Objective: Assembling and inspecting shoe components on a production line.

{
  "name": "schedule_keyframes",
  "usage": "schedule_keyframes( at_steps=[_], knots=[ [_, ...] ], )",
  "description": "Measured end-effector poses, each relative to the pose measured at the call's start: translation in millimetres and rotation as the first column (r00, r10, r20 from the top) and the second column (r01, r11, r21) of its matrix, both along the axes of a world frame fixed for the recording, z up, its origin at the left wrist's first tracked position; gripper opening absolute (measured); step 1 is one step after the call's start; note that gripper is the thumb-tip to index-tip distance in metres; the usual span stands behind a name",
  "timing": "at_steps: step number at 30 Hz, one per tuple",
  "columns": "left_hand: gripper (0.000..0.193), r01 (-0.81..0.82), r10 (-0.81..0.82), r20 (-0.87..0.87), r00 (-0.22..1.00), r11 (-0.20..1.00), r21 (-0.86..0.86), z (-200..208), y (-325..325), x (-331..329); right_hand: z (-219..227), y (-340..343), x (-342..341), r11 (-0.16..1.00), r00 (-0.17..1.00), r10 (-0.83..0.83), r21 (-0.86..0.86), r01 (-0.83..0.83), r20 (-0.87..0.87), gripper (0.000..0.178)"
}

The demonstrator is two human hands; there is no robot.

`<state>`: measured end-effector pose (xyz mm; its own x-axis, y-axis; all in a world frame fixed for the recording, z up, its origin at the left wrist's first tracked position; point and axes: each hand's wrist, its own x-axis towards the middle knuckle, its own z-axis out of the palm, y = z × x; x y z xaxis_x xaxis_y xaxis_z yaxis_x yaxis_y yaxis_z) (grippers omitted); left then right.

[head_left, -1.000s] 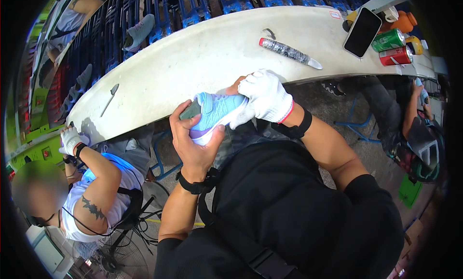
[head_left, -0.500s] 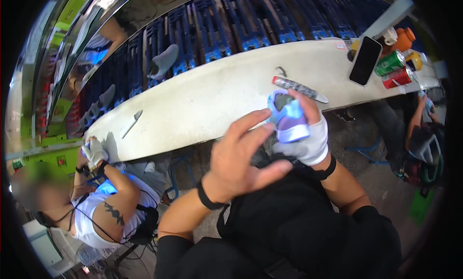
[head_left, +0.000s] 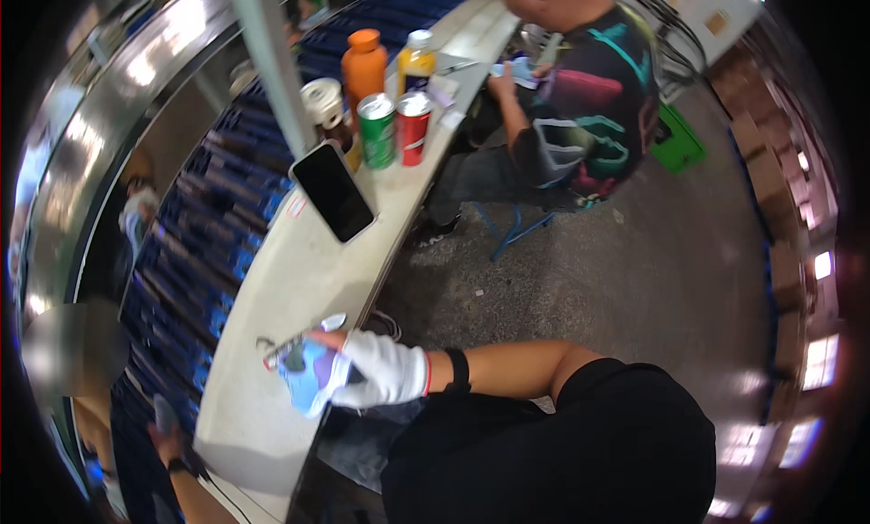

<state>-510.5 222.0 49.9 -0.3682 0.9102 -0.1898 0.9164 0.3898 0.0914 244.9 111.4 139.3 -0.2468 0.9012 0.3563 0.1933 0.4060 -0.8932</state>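
My right hand point(head_left: 381, 368), in a white glove with bare fingertips and a black wristband, is closed on a light blue and purple shoe point(head_left: 313, 379). It holds the shoe over the near edge of the long white table point(head_left: 272, 311). A dark-speckled, pen-like tool point(head_left: 288, 350) lies on the table just beyond the shoe, partly hidden by it. A small dark hooked piece point(head_left: 265, 343) lies beside that tool. My left hand is out of view.
Left of the table runs a dark blue conveyor point(head_left: 177, 270). A bare hand point(head_left: 166, 444), apparently a co-worker's, touches a grey shoe point(head_left: 163, 415) there. A phone point(head_left: 335, 193), a green can point(head_left: 376, 130), a red can point(head_left: 414, 128) and bottles stand ahead. Another person point(head_left: 580, 98) sits far right.
The view has swung to the right. My left hand, open beside the shoe before, has left the picture. My right hand keeps the shoe, now turned differently.
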Motion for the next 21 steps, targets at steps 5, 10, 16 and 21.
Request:
schedule_keyframes(
  at_steps=[5,10,16,21],
  knots=[
    [0.086,0.084,-0.147,0.263,0.953,0.968,0.235,24,67,196,7,-10,24,0.996,0.994,-0.041,-0.080,0.049,0.101,0.097],
    [0.031,0.320,-0.423,0.428,0.799,0.901,0.294,162,-39,311,15,6,4,1.000,0.996,0.010,-0.022,-0.008,0.092,0.091],
    [0.065,0.424,-0.361,0.527,0.769,0.906,0.002,139,-141,370,22,28,14,1.000,0.998,-0.005,0.031,0.002,0.069,0.100],
    [0.050,0.440,-0.610,0.219,0.762,0.735,0.516,123,-162,401,98,84,-1,0.800,0.984,-0.175,0.580,0.156,-0.023,0.083]
  ],
)
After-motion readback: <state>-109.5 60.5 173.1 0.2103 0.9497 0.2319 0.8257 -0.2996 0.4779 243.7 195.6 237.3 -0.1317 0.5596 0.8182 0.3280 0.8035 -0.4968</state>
